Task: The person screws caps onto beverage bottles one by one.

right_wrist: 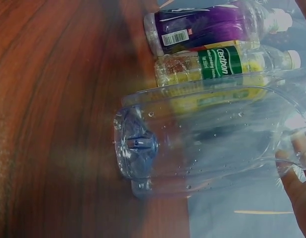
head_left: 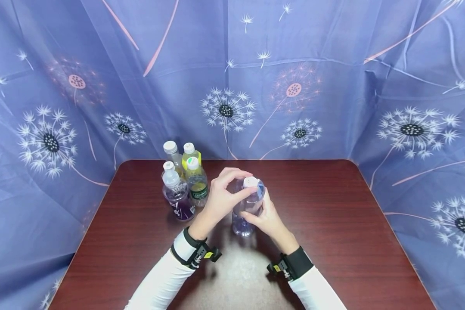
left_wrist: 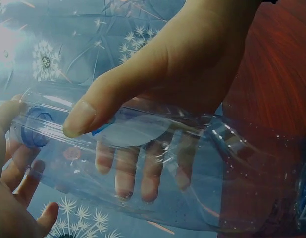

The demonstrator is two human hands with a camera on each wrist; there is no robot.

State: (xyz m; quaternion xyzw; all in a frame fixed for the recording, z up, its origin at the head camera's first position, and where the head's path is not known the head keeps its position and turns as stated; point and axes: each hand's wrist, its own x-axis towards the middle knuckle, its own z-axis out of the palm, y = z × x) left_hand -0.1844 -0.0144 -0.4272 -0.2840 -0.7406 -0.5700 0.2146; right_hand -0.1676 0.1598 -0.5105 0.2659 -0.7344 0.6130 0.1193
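A large clear plastic bottle (head_left: 243, 224) with a white cap (head_left: 250, 182) stands upright near the middle of the table, between the two hands. My left hand (head_left: 225, 194) curves over its top, with thumb and fingers around the cap. Lower down, my right hand (head_left: 270, 218) grips the bottle's body from the right. In the left wrist view, the right thumb (left_wrist: 82, 119) lies across the near side and the fingers show through the clear plastic behind. Small droplets dot the bottle (right_wrist: 207, 144) in the right wrist view, and its base is bluish.
Close by on the left stand a purple-labelled bottle (head_left: 181, 206), a green-labelled Cestbon water bottle (head_left: 199, 189), a yellow-labelled bottle (head_left: 190, 154) and another white-capped bottle (head_left: 171, 150). The reddish-brown table (head_left: 317, 202) meets a blue dandelion-print curtain (head_left: 333, 107) at the back.
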